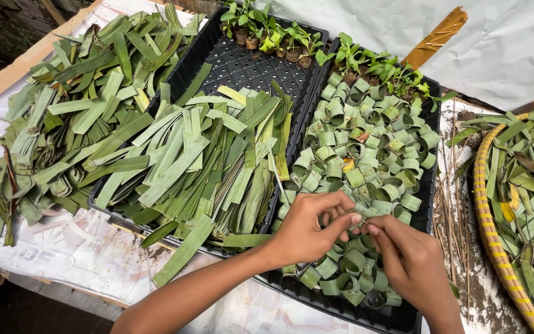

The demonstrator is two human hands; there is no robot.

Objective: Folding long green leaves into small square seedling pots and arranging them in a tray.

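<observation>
My left hand (307,230) and my right hand (410,260) meet over the near end of a black tray (397,316) filled with several rolled green leaf rings (366,148). The fingertips of both hands pinch one small leaf ring (360,222) between them, just above the pile. My left forearm reaches in from the lower left across the tray's front edge. Part of the ring is hidden by my fingers.
A second black tray (236,62) to the left holds flat cut leaf strips (199,161). More loose strips (63,111) lie on the white sheet at far left. Small seedlings (279,37) stand at the trays' far ends. A woven basket (495,247) of leaf scraps sits at right.
</observation>
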